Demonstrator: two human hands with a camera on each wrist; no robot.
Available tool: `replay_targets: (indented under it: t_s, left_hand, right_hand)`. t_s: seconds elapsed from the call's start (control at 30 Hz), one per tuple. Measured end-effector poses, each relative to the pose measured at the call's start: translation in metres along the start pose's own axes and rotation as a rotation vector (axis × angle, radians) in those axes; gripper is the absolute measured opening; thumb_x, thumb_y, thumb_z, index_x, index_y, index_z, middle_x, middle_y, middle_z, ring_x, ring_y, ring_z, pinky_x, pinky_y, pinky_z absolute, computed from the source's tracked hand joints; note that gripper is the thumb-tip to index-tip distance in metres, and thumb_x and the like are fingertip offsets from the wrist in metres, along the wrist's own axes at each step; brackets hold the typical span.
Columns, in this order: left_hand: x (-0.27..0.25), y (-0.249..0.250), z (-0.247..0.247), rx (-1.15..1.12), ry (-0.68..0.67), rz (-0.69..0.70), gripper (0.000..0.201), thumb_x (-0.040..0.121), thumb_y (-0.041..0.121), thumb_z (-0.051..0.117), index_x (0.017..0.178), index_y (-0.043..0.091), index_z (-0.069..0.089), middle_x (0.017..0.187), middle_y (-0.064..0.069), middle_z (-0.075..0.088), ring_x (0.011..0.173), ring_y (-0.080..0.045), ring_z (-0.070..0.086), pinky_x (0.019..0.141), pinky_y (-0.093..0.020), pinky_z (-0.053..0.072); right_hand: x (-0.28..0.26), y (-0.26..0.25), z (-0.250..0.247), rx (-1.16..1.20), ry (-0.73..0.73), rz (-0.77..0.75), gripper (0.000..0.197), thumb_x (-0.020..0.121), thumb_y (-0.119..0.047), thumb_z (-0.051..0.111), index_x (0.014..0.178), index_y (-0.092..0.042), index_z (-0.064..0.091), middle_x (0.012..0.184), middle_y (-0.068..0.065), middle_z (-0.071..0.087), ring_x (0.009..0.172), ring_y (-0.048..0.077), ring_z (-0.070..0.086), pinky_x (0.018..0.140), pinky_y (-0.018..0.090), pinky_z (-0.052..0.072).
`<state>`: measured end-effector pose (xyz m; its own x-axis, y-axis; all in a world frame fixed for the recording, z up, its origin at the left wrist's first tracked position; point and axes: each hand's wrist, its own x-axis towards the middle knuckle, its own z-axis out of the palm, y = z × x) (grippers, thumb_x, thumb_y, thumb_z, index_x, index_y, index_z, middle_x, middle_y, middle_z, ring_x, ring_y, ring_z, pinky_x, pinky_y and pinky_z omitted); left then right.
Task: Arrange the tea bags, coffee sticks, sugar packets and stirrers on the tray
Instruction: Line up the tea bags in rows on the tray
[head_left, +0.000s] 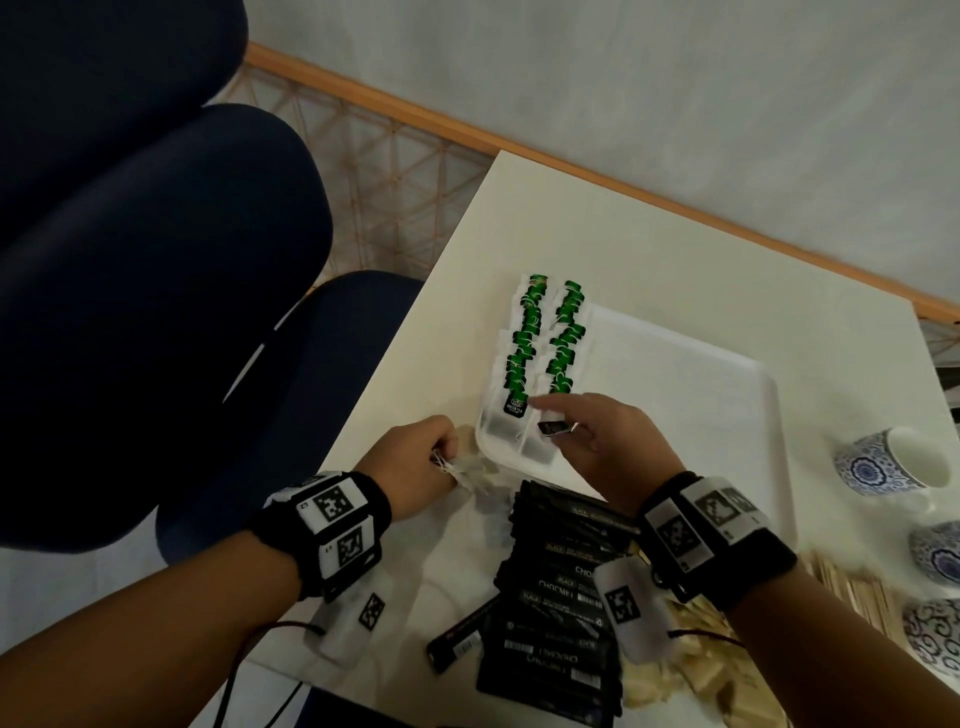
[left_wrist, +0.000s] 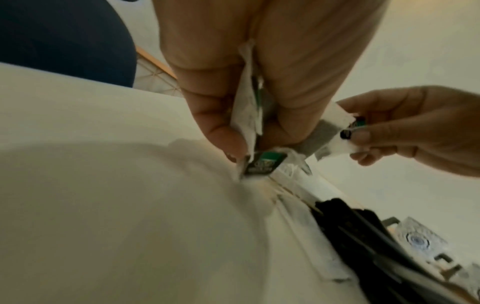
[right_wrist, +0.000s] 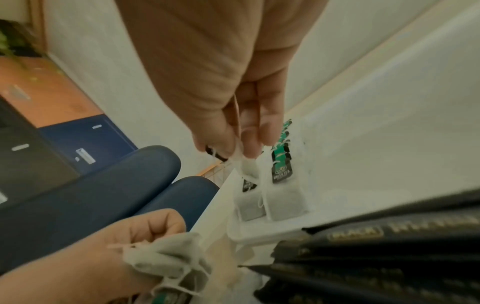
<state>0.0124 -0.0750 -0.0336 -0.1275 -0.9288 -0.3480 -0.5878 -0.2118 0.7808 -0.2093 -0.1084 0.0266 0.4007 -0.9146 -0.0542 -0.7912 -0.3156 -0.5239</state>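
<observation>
A white tray (head_left: 727, 395) lies on the table with two rows of green-tagged tea bags (head_left: 545, 338) along its left side. My right hand (head_left: 592, 436) hovers over the tray's near left corner and pinches one tea bag (right_wrist: 246, 168) by its top, just above the near end of the rows. My left hand (head_left: 415, 462) rests on the table left of the tray and grips a small bunch of tea bags (right_wrist: 166, 263). Black coffee sticks (head_left: 561, 613) lie heaped in front of the tray. Wooden stirrers (head_left: 852, 587) lie at the right.
Blue-patterned cups (head_left: 883, 462) stand right of the tray, near the table's right edge. Pale packets (head_left: 691, 660) lie under my right forearm. A dark blue chair (head_left: 156, 312) stands left of the table. The tray's right part is bare.
</observation>
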Motion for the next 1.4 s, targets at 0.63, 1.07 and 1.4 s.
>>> replay_targets:
  t_s: [0.63,1.07,1.4]
  left_hand:
    - [-0.003,-0.001,-0.014,-0.303,0.015,-0.119,0.024,0.084,0.006,0.061,0.072,0.018,0.045,0.072,0.001,0.046,0.055,-0.01,0.043,0.044,-0.021,0.041]
    - [-0.002,0.001,-0.016,-0.291,-0.023,-0.121,0.022,0.085,0.003,0.058,0.074,0.016,0.044,0.069,0.0,0.045,0.053,-0.01,0.039,0.042,-0.017,0.037]
    - [-0.001,0.001,-0.008,-0.242,-0.016,-0.084,0.021,0.083,0.005,0.062,0.074,0.017,0.046,0.072,0.0,0.048,0.059,-0.011,0.04,0.045,-0.016,0.037]
  right_hand:
    - [0.035,-0.004,0.015,-0.049,-0.203,0.099,0.027,0.094,-0.016,0.05,0.112,-0.023,0.068,0.112,-0.001,0.068,0.101,0.017,0.06,0.088,0.029,0.047]
    - [0.039,-0.001,0.024,-0.104,0.01,0.029,0.024,0.092,-0.026,0.056,0.115,-0.03,0.061,0.102,-0.007,0.054,0.086,0.006,0.049,0.074,0.028,0.047]
    - [0.009,-0.028,0.06,-0.575,-0.429,-0.189,0.043,0.084,-0.038,0.056,0.121,-0.016,0.053,0.111,0.006,0.055,0.103,0.027,0.051,0.072,0.03,0.027]
